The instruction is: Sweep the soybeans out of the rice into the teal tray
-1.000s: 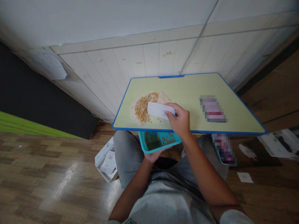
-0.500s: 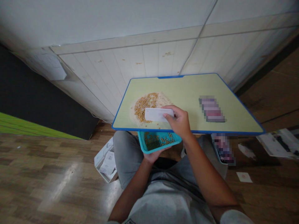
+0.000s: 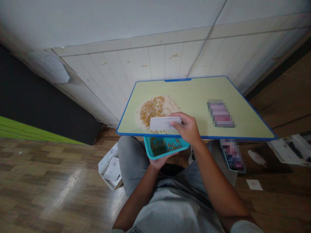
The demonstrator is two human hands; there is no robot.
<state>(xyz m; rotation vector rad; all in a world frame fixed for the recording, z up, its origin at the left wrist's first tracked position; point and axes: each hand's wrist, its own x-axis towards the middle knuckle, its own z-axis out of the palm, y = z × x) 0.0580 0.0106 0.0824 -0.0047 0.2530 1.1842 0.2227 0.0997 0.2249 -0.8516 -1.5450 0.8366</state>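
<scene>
My right hand (image 3: 188, 127) pinches the right end of a white flat rectangular scraper (image 3: 161, 123), thumb on the near face. The scraper is tilted over the near part of a pile of soybeans (image 3: 151, 110), a few of which show below its lower edge. Rice-like pale grains (image 3: 171, 105) are spread around the beans on a light green folding table (image 3: 194, 94) with a blue rim. Under the table's near edge, my left hand (image 3: 159, 162) supports a turquoise plastic basket (image 3: 152, 157) from below. Soybeans and darker green beans lie inside it; the table edge covers its far side.
A pixelated flat thing (image 3: 221, 113) lies on the table's right half. Another pixelated phone-like thing (image 3: 232, 155) is by my right knee. An open white box (image 3: 111, 171) stands on the floor at left. A panelled wall (image 3: 136, 61) rises behind the table.
My right hand has drawn the white scraper slightly toward me, nearer the table's front edge. More soybeans show behind it. The left hand and basket have hardly moved.
</scene>
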